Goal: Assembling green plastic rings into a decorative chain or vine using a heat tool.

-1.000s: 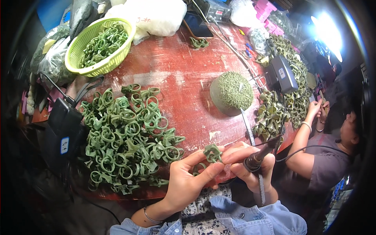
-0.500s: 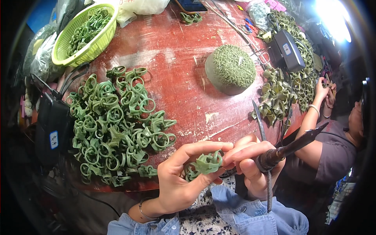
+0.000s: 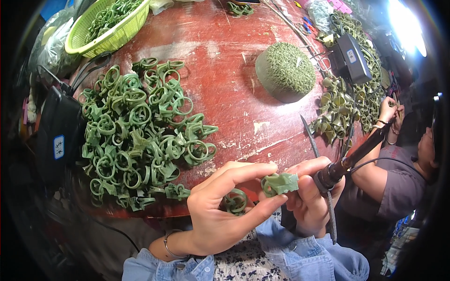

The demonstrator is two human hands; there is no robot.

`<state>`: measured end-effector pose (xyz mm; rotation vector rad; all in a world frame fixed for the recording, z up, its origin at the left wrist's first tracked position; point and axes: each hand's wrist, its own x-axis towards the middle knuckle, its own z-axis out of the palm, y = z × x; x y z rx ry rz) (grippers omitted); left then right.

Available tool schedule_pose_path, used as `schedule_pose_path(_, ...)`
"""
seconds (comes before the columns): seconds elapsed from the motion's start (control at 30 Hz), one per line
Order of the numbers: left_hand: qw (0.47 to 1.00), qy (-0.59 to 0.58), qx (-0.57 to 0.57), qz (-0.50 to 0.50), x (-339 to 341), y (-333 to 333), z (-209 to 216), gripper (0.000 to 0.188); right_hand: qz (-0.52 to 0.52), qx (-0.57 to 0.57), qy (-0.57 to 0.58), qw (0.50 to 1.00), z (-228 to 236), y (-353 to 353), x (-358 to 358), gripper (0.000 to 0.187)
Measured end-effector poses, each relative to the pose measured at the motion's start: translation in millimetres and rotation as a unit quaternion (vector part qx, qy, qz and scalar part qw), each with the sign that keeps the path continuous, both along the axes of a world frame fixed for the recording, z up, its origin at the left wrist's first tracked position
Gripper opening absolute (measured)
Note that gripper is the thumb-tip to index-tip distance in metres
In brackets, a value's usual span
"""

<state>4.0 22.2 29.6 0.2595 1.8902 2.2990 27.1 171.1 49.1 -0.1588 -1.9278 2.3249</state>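
Note:
Between the thumb and fingertips of my left hand (image 3: pixel 220 208) is a green ring piece (image 3: pixel 280 183) with a ragged flap. A second green ring (image 3: pixel 236 201) rests inside the curl of the same hand. My right hand (image 3: pixel 311 201) is closed around a dark brown rod-like tool (image 3: pixel 349 161). A slim grey pointed tool (image 3: pixel 310 136) also passes through that hand, its tip toward the table. The right fingertips are beside the ring piece; whether they touch it cannot be made out. A large pile of green ring pieces (image 3: pixel 140 136) lies to the left.
A domed block (image 3: pixel 286 72) with a rough green top stands on the red table (image 3: pixel 225 93). Far left is a yellow-green basket (image 3: pixel 110 35); dark boxes (image 3: pixel 58 136) stand at the sides. At right, a co-worker's hands (image 3: pixel 391 112) work beside an olive pile (image 3: pixel 335 110).
My left hand has turned the ring piece, bringing its flap out at the fingertips toward the right hand. The rod-like tool tilts up more steeply. The whole view has shifted slightly.

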Motion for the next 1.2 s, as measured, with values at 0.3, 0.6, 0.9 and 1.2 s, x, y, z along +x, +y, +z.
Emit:
schedule_pose_path(0.3,0.998,0.042,-0.031,0.022,2.0,-0.2,2.1,0.035,-0.011,0.016,-0.017,1.0,4.7,-5.1,2.0,0.017)
schedule_pose_path(0.6,0.992,0.058,-0.105,0.041,5.6,-1.5,6.3,0.034,0.004,0.019,-0.036,0.999,3.4,1.2,7.3,0.034)
schedule_pose_path(0.9,0.994,0.064,-0.081,0.039,6.4,-4.2,5.2,0.037,0.052,-0.065,-0.086,0.993,-1.6,-3.5,2.1,0.025)
schedule_pose_path(1.2,0.984,0.145,-0.081,0.064,0.8,-5.3,2.2,0.041,0.048,-0.066,-0.17,0.982,-4.2,-11.6,1.7,0.018)
